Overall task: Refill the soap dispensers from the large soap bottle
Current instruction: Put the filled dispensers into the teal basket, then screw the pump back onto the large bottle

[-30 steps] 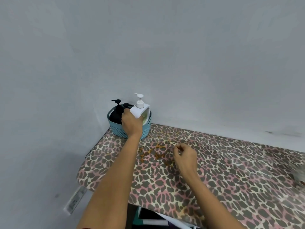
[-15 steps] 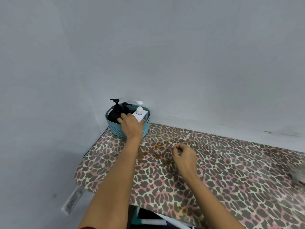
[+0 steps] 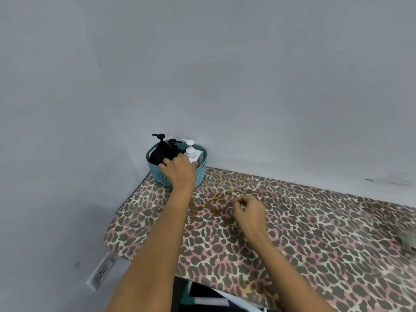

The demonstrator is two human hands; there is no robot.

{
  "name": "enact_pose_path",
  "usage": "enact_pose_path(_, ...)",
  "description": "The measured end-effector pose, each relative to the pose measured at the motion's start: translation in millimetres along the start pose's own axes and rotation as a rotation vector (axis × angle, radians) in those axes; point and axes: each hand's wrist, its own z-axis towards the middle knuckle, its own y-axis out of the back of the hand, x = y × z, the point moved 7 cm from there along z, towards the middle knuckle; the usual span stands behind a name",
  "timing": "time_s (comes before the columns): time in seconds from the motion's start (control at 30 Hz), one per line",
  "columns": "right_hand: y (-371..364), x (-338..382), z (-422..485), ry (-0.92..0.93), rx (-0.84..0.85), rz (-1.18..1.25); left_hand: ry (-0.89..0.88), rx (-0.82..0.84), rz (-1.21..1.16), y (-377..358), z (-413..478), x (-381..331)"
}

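Soap dispensers in the round teal plastic basket (image 3: 157, 174)

Our left hand (image 3: 179, 168) rests on the white pump dispenser (image 3: 191, 153) beside two black pump dispensers (image 3: 161, 152); whether it grips, we cannot tell. Our right hand (image 3: 249, 210) hovers loosely curled, holding nothing, over the leopard-print board (image 3: 292, 221).

left hand (image 3: 179, 168) over basket (image 3: 180, 176), dispensers (image 3: 191, 152) inside

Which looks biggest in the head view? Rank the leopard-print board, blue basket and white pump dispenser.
1. Leopard-print board, by far.
2. Blue basket.
3. White pump dispenser, standing inside the basket and partly hidden by the left hand.
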Motion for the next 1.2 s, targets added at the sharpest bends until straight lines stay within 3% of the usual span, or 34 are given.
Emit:
enact_pose_path(0.33, -2.8, -0.4, -2.1, -0.005, 0.020, 0.009, -0.022, 0.021, -0.012, -0.9, -6.5, -3.2)
enact_pose_path(0.63, 25.1, 3.0, -11.4, 0.002, -0.012, -0.016, -0.011, 0.030, -0.245, 24.6, -50.2, -25.3)
enact_pose_path(0.8, 57.6, -4.6, -25.0, 0.004, -0.093, -0.039, -0.124, 0.104, -0.445, 33.5, -96.9, -62.8)
enact_pose_path(1.2, 170.3, -96.8, -56.3, -0.152, -0.304, -0.028, -0.463, 0.431, -0.630, 10.4, -235.0, -180.4)
